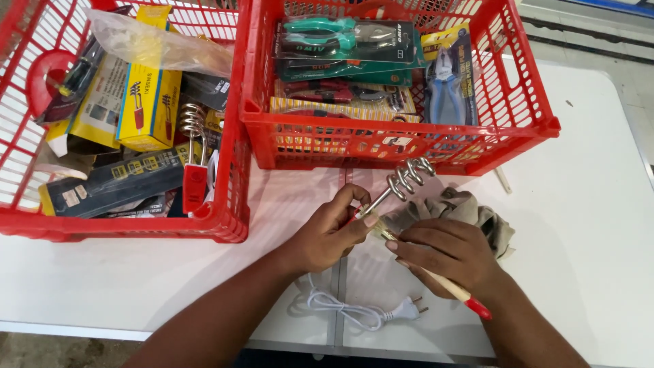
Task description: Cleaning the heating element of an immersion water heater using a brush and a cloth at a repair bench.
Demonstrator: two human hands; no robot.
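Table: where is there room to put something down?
The table is bare right of the rag, and also front left, between the left crate and the near edge. It is crowded in the middle: both hands, the coil heater, its white cord and the right crate.

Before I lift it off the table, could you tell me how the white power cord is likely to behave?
The white cord lies in loose loops, so it is probably floppy and would dangle. Its plug would likely swing at the free end. It runs up under the left hand, which holds the coil heater, so pulling it may tug that.
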